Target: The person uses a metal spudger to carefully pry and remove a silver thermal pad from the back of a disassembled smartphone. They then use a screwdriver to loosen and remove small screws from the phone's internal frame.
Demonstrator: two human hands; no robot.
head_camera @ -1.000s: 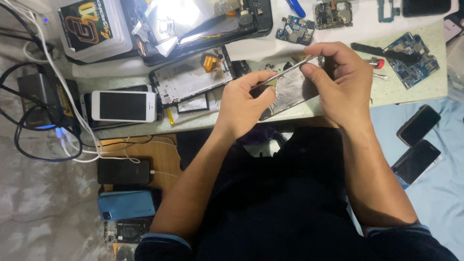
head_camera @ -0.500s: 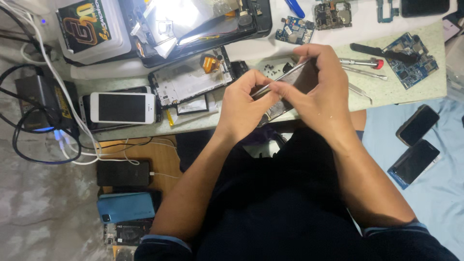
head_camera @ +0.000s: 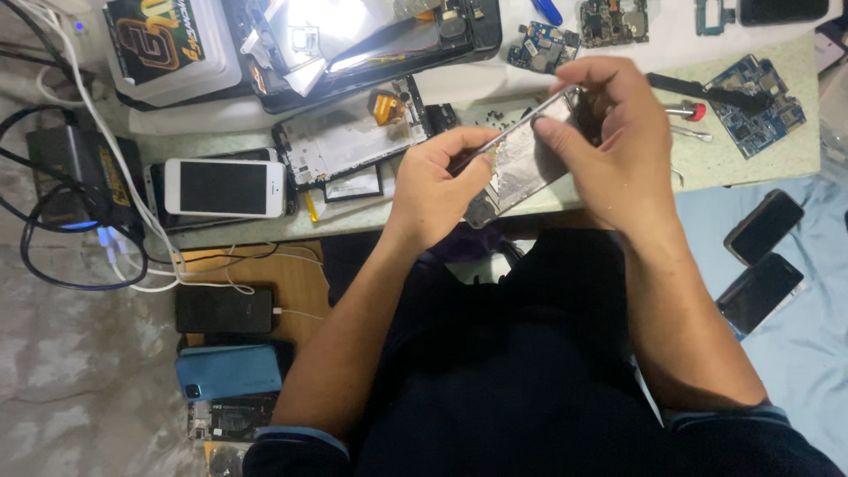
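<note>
Head view: vs half a second back, the opened phone (head_camera: 521, 163) has tilted flatter and its silvery inner face now shows more; both hands have shifted slightly right over the desk (head_camera: 751, 168) edge, and nothing else on the desk has moved. Left hand (head_camera: 433, 190) comes in from below, wrist bent, grip closed on the phone's lower-left end, thumb along the edge. Right hand (head_camera: 618, 155) arches over the phone's upper-right end, grip closed on it, forefinger pressed on the inner face, thumb behind. Phone sits between the two grips, slanted, lifted just above the desk's front edge. Left of the phone: a white phone (head_camera: 225, 187) lying flat, a stripped phone frame (head_camera: 344, 146) between them. Right of the phone: a blue circuit board (head_camera: 760, 104) and a red-tipped tool (head_camera: 689, 111).
</note>
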